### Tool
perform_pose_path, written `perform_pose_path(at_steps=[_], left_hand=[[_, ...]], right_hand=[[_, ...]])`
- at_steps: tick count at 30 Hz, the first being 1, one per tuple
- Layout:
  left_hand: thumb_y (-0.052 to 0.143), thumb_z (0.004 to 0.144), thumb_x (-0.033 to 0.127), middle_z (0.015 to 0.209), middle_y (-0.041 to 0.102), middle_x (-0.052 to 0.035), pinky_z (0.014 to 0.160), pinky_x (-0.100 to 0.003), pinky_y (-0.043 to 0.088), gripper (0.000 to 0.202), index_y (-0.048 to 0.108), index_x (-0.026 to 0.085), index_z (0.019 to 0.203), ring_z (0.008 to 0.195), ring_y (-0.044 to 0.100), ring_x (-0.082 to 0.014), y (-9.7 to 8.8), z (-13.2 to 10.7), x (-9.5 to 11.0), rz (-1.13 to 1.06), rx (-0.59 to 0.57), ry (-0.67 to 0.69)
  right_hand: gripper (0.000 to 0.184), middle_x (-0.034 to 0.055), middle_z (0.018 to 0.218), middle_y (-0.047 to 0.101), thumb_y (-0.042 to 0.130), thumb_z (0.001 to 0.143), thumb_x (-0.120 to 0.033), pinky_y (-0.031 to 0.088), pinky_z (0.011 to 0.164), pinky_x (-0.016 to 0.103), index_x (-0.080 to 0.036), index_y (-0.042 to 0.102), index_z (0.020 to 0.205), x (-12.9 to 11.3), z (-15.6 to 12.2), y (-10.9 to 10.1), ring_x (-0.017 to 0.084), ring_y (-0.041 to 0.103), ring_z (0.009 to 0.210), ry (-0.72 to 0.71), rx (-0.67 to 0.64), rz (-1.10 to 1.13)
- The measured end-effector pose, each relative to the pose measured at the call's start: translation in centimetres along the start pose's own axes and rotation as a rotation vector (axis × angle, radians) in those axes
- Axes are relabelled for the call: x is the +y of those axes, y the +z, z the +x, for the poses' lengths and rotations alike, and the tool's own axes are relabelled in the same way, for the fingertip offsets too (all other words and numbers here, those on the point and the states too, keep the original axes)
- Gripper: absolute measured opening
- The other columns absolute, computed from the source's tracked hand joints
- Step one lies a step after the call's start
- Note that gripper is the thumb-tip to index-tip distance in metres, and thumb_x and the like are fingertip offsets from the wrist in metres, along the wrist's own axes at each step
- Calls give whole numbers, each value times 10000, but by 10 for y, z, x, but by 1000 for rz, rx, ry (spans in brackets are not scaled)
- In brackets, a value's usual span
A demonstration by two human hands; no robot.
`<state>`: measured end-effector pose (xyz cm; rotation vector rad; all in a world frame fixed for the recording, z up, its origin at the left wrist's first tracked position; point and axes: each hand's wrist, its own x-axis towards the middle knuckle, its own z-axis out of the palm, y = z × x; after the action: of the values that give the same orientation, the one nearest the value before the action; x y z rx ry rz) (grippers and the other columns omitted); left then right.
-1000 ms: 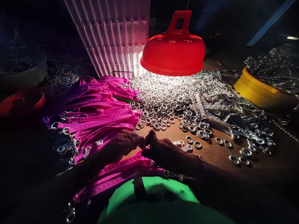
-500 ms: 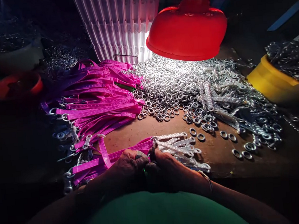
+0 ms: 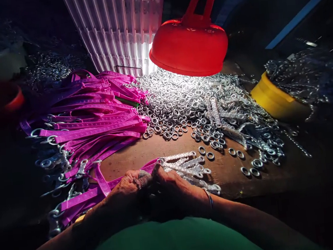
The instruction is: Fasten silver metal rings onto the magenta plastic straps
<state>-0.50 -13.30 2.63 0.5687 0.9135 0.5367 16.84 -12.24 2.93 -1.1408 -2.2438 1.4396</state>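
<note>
Left of fingers, pink straps; right, pale strips, apparently set within reach. Left hand, right hand meet, fingers look curled; opening, contents hidden, cannot tell. Beyond, red lamp, presumably for light.

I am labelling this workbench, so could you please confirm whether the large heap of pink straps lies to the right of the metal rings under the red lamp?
Not quite: the head view shows the large heap of pink straps to the left of the metal rings under the red lamp.
</note>
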Motion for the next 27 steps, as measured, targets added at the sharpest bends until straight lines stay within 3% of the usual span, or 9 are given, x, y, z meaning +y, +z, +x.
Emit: perform_pose_path(at_steps=[7, 13, 17, 22, 27], left_hand=[[754, 624, 393, 584, 598, -46, 472, -192, 351, 334, 637, 81, 636, 512, 493, -92, 0, -2, -1, 42, 96, 99], [801, 536, 317, 559, 581, -37, 503, -231, 406, 310, 597, 88, 583, 509, 533, -122, 2, -1, -10, -64, 48, 15], [781, 596, 362, 545, 544, -22, 497, -228, 391, 344, 568, 93, 573, 507, 522, -112, -5, 3, -17, -57, -7, 26], [803, 562, 385, 550, 531, -17, 507, -232, 374, 374, 577, 91, 611, 518, 510, -113, -15, 11, -25, -28, 58, 37], [785, 588, 408, 562, 530, -17, 536, -238, 383, 376, 586, 92, 635, 535, 512, -114, -13, 11, -19, -43, 8, 13]], right_hand=[[170, 5, 717, 532, 482, 741, -123, 321, 549, 233, -185, 396, 875, 5, -7, 17, 105, 428, 596, 73, 190, -45], [158, 4, 721, 527, 489, 734, -146, 323, 516, 232, -191, 374, 832, 5, -10, 22, 94, 377, 590, 56, 72, 32], [119, -33, 624, 439, 440, 760, -154, 268, 452, 227, -204, 339, 798, 3, -5, 20, 84, 311, 532, 19, 39, 64], [138, -33, 617, 396, 401, 811, -211, 242, 448, 240, -214, 280, 746, 5, 3, 16, 86, 298, 524, 46, -21, -8], [112, -33, 624, 386, 381, 834, -209, 254, 469, 246, -206, 312, 746, 6, 6, 4, 89, 287, 545, -45, -55, 17]])
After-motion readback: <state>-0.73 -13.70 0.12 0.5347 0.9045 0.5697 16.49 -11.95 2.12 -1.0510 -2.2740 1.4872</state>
